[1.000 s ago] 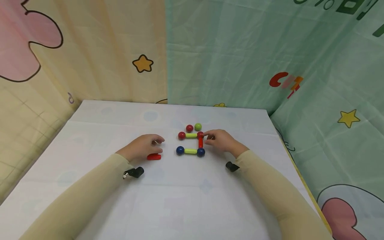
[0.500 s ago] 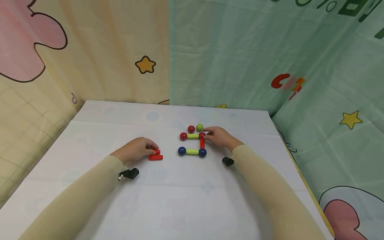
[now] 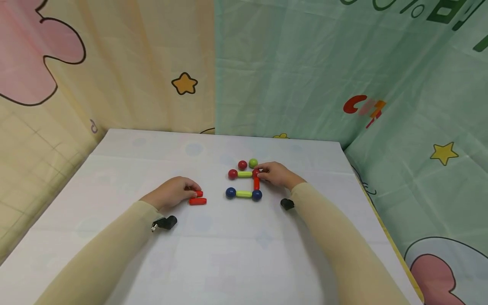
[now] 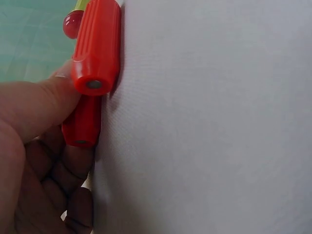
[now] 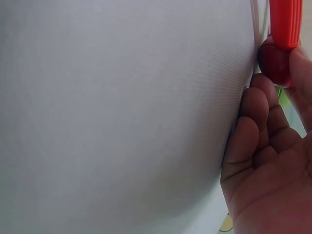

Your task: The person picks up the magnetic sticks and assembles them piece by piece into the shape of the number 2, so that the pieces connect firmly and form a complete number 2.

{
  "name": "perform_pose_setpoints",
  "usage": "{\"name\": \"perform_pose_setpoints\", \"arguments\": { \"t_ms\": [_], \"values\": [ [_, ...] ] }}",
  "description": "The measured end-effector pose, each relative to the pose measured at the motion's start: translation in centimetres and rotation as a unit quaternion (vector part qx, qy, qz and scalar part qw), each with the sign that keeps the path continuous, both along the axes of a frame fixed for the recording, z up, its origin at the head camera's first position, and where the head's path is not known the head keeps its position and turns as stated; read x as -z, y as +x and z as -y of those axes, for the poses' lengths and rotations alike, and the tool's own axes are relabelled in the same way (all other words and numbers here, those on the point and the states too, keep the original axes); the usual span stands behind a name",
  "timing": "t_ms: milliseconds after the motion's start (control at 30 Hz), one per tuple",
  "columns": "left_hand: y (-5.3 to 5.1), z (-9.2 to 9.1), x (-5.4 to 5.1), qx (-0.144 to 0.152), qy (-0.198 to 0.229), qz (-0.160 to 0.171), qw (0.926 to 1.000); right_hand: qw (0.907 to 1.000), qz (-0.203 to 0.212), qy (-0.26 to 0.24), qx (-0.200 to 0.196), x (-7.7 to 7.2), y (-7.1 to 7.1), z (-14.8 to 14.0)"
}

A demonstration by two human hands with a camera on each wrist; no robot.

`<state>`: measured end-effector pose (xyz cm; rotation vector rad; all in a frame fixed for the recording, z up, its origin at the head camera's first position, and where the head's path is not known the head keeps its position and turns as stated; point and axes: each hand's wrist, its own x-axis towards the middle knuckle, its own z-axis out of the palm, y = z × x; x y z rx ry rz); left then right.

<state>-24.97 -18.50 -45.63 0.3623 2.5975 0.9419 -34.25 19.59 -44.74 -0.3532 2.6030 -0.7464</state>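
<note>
My left hand [image 3: 173, 191] pinches a red magnetic rod [image 4: 83, 122] between thumb and fingers. A second red rod [image 3: 198, 201] lies on the table just in front of it, on the near side. To the right, my right hand [image 3: 277, 174] holds the red ball [image 5: 275, 63] at the corner of a joined shape. From that ball a yellow-green rod [image 3: 244, 174] runs left to another red ball [image 3: 233, 174]. A red rod [image 3: 256, 184] links the corner to a blue ball [image 3: 257, 195]. Another yellow-green rod [image 3: 243, 194] joins it to a second blue ball [image 3: 230, 193].
Behind the shape lie a loose red ball [image 3: 242, 165] and a green ball [image 3: 253, 163]. Everything rests on a white-covered table [image 3: 228, 254]. Printed curtains [image 3: 305, 76] hang behind the table and along its sides.
My left hand has closed its fingers on the farther red rod, uncovering more of the nearer one. My right hand has shifted slightly and now grips the corner red ball.
</note>
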Motion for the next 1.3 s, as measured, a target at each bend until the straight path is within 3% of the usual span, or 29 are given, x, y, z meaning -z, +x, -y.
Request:
{"name": "perform_pose_setpoints", "arguments": {
  "t_ms": [567, 1067, 1300],
  "values": [
    [-0.13, 0.0, 0.16, 0.013, -0.016, -0.019, 0.9996, 0.9996, 0.014, -0.02, 0.015, 0.03, 0.17, -0.15],
    [-0.1, -0.22, -0.06, 0.007, -0.019, -0.014, 0.9997, 0.9992, 0.019, -0.028, 0.022, 0.11, 0.2, -0.09],
    [-0.17, -0.3, -0.31, 0.021, -0.046, -0.023, 0.9984, 0.9988, 0.023, -0.034, 0.027, 0.14, 0.19, 0.01]
  ]
}}
